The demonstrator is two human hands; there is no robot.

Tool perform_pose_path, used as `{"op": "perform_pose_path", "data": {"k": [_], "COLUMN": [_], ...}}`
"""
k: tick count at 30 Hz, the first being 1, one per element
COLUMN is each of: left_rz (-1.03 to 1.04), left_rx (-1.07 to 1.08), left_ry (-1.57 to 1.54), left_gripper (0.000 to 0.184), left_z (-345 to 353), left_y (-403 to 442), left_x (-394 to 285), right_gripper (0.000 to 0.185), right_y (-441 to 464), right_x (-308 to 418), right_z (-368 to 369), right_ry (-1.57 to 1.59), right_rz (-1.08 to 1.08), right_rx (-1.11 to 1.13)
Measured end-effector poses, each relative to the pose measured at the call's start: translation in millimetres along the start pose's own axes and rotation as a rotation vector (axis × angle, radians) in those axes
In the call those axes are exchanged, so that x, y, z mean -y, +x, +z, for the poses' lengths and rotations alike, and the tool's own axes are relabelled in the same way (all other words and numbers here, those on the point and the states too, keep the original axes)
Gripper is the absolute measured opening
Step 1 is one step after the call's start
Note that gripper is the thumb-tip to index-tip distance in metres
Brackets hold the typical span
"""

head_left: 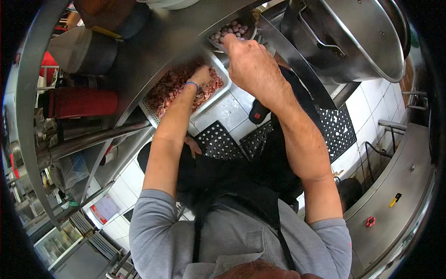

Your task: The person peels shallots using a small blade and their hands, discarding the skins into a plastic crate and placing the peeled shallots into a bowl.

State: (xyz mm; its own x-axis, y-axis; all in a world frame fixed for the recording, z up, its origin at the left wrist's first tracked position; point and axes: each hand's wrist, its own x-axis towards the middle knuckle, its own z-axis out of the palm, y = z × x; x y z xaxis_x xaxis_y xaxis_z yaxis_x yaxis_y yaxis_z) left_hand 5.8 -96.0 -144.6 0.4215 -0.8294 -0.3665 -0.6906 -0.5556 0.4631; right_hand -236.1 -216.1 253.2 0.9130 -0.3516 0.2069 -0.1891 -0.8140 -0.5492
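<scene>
My left hand (201, 76), with a blue band at the wrist, reaches into a white perforated basket (227, 76) on the left. Many small reddish-purple pieces (174, 86), like onions or their skins, fill the basket, and my fingertips are hidden among them. My right hand (248, 60) is closed, at the near rim of a metal bowl (254, 31). Round pinkish-purple bulbs (231, 31), like small onions, lie in that bowl. The back of the hand hides what its fingers hold, if anything.
A large steel pot (320, 28) stands at the upper right. A steel shelf edge (181, 35) juts in from the upper left, above the basket. Black perforated mats (217, 142) lie on the white tiled floor. A steel counter (385, 204) curves along the right.
</scene>
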Motion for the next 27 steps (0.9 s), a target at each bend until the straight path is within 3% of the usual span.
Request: {"op": "perform_pose_path", "data": {"k": [3, 6, 9, 12, 17, 21, 23, 27], "left_rz": [0.016, -0.160, -0.079, -0.070, -0.131, -0.199, -0.281, -0.220], "left_rx": [-0.264, 0.020, 0.006, -0.219, -0.229, -0.168, -0.028, -0.019], "left_ry": [-0.004, 0.142, 0.217, 0.173, 0.080, 0.064, 0.054, 0.160], "left_gripper": [0.024, 0.022, 0.022, 0.029, 0.036, 0.035, 0.036, 0.038], "left_z": [-52.4, -63.0, -21.9, 7.3, 26.5, 6.5, -18.1, -73.3], "left_y": [-48.0, -55.9, -55.7, -62.6, -56.9, -69.3, -80.3, -122.1], "left_x": [-46.2, -57.4, -46.2, -47.0, -52.5, -66.2, -75.2, -95.6], "right_gripper": [0.016, 0.017, 0.018, 0.019, 0.018, 0.017, 0.017, 0.018], "right_y": [-1.3, -1.7, -0.9, 0.8, 5.0, 6.3, 7.4, 7.7], "right_x": [-1.0, 0.3, 6.0, 8.9, 9.5, 8.0, 5.6, 5.1], "right_z": [1.2, 3.0, -0.9, 3.0, 4.3, 3.7, 4.8, 5.8], "right_ry": [0.007, -0.025, -0.032, -0.054, -0.036, -0.035, -0.060, -0.086], "right_rz": [-0.015, -0.020, -0.004, 0.017, 0.034, 0.042, 0.058, 0.059], "right_rx": [0.001, -0.016, 0.035, 0.049, 0.057, 0.056, 0.052, 0.037]}}
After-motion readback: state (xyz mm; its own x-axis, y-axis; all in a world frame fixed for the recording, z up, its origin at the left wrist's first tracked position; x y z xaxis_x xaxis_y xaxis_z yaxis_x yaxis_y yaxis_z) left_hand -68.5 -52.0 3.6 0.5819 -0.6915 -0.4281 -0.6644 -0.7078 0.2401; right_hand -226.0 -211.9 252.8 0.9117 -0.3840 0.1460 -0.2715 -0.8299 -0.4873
